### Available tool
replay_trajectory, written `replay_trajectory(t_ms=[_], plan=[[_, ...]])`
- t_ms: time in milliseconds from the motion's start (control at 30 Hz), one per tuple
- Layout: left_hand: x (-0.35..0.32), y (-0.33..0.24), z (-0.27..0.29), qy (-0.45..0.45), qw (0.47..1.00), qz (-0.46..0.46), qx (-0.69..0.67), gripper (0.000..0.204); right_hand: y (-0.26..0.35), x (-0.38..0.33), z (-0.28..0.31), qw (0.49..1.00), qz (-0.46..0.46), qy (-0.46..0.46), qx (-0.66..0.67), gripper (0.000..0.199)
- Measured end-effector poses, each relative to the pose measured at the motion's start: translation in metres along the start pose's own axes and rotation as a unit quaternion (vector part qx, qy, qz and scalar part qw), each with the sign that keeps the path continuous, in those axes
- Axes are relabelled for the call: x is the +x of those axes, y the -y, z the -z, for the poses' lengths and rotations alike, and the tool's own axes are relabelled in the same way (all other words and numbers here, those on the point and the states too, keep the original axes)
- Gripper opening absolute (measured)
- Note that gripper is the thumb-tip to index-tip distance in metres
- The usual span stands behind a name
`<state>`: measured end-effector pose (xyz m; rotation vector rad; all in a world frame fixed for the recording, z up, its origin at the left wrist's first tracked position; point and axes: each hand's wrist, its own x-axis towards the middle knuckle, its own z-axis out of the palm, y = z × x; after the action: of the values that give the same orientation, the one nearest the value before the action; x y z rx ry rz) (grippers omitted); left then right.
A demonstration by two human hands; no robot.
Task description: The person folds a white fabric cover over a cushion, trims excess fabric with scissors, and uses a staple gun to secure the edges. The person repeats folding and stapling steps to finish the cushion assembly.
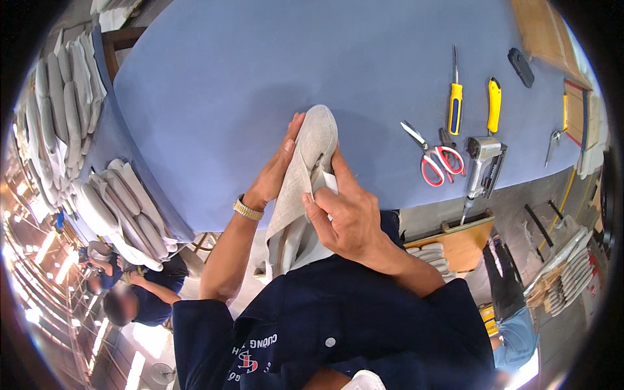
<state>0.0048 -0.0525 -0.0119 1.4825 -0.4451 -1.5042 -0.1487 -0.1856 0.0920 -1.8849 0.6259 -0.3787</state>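
Note:
A long padded piece covered in light grey fabric stands out over the near edge of the blue-covered table, its rounded end pointing away from me. My left hand grips its left side, thumb on top and fingers partly hidden behind it. On the right side my right hand is closed, the bent index finger and thumb pinching the loose edge of the cover. Between the hands the fabric is folded over, with a small dark gap in the fold and a white layer beside it. The lower part hangs near my shirt.
On the table's right lie red-handled scissors, a yellow screwdriver, a yellow utility knife, a black case and an air stapler. Stacked grey padded pieces sit at left. Other people work behind.

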Motion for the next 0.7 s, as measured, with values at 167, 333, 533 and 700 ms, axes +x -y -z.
replay_trajectory(t_ms=[167,333,533,700], plan=[[0.003,0.006,0.002,0.011,0.999,-0.015,-0.048,0.069,0.004,0.002,0.002,0.999,-0.026,0.014,0.02,0.033],[0.001,0.005,0.0,0.008,0.999,-0.027,-0.032,0.069,0.003,-0.006,-0.001,1.0,-0.016,-0.006,0.024,0.033],[0.003,0.002,-0.002,-0.006,1.0,-0.018,-0.015,0.07,0.003,-0.009,-0.002,0.999,-0.03,-0.003,0.023,0.03],[0.004,-0.006,-0.006,-0.02,0.999,-0.024,0.043,0.074,-0.009,-0.017,0.002,0.994,-0.07,0.019,0.087,0.033]])
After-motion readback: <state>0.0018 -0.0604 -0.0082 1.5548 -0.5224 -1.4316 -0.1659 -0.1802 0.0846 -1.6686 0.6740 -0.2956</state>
